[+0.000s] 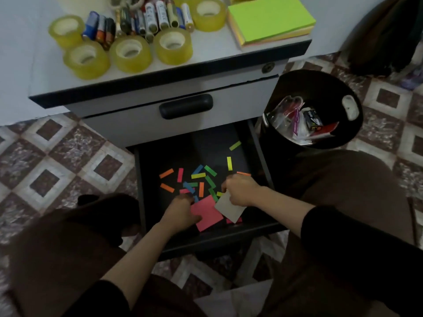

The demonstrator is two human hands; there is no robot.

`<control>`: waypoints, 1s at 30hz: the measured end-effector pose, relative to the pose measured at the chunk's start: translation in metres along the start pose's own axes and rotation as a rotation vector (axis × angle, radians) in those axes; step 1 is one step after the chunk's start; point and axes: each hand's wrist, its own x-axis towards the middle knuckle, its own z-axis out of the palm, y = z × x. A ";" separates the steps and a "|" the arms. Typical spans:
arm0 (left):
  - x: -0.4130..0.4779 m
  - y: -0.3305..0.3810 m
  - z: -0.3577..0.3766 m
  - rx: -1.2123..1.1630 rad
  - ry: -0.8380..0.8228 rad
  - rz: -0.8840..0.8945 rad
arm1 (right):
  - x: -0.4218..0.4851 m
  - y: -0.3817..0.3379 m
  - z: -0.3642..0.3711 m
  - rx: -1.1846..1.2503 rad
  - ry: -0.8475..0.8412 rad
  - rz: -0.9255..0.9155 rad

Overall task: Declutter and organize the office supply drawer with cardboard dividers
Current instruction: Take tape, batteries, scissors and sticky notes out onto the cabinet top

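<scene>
- From my remote seat I see a grey cabinet (212, 54) filling the far half of the view. Its upper drawer is closed, and a black handle (185, 106) sits on the drawer's front.
- The lower drawer (229, 234) is pulled out towards the person, and its dark floor is open to the camera.
- A round black bin (315, 88) stands on the tiled floor just right of the cabinet. It holds clear plastic wrappers and small boxes.
- A stack of sticky-note pads (270, 17) with a green one on top lies at the far right of the cabinet top.
- The left hand (180, 213) reaches into the near left of the drawer. Its fingers are curled on the left edge of a pink note pad (206, 212), gripping it.
- The right hand (240, 191) is in the near right of the drawer, pinching the far edge of a pale card (230, 208). I can't make out the fingertips themselves.
- Five yellowish tape rolls (130, 53) sit on the cabinet top, four to the left and one further back near the pads.
- A huddle of markers and batteries (142, 19) lies between the rolls.
- The pink note pad rests on the drawer floor near the front wall. The pale card overlaps its right corner.
- Small coloured paper strips (194, 179) in orange, green, blue, yellow and pink are scattered loose over the middle of the drawer floor, just beyond both hands. Two yellow-green ones lie further back on the right.
</scene>
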 end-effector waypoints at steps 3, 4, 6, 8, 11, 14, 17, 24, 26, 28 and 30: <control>0.001 0.000 0.015 0.069 -0.063 -0.022 | 0.011 0.000 0.015 -0.093 -0.067 -0.020; 0.001 0.000 0.018 0.062 -0.064 -0.033 | 0.014 0.001 0.019 -0.101 -0.084 -0.018; 0.006 -0.003 0.020 0.013 -0.028 -0.060 | 0.018 0.003 0.023 -0.108 -0.118 -0.019; 0.011 -0.008 0.017 -0.029 -0.001 -0.065 | 0.019 0.004 0.024 -0.104 -0.136 -0.015; 0.014 -0.010 0.012 -0.007 0.010 -0.036 | 0.021 0.002 0.024 -0.092 -0.112 -0.001; 0.016 -0.007 0.011 -0.041 0.049 -0.040 | 0.023 0.000 0.026 -0.094 -0.108 0.042; 0.016 -0.003 0.008 -0.150 0.075 -0.051 | 0.024 0.004 0.024 -0.117 -0.124 0.105; 0.015 -0.003 0.006 -0.412 0.058 -0.126 | 0.021 0.021 0.016 -0.003 -0.218 0.207; 0.014 -0.003 0.007 -0.424 -0.034 -0.181 | 0.021 0.021 0.014 0.041 -0.241 0.214; 0.014 -0.002 0.009 -0.400 -0.103 -0.184 | 0.021 0.021 0.011 0.085 -0.258 0.199; 0.014 -0.001 0.006 -0.401 -0.096 -0.180 | 0.024 0.024 0.006 0.149 -0.200 0.193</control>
